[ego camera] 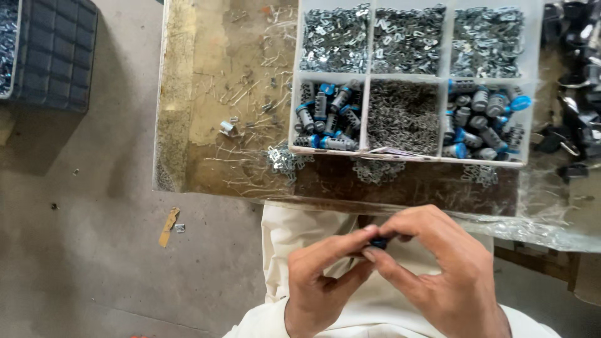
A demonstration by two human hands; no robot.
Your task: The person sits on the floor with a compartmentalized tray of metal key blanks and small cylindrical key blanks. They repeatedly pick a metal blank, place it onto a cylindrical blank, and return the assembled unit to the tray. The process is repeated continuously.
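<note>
Blue-capped cylinder (377, 241) sits pinched between our fingertips, below the desk's near edge. Our left hand (322, 278) grips it from the left, our right hand (438, 269) from the right, equally close; its long axis is mostly hidden from us.

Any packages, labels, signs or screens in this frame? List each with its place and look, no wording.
No labels, signs or screens show.
Compartment tray: on the worn table ahead of the hands, pale translucent plastic, six bins of grey metal parts and blue-capped cylinders.
Dark padded case: far left, on the floor, black quilted surface.
</note>
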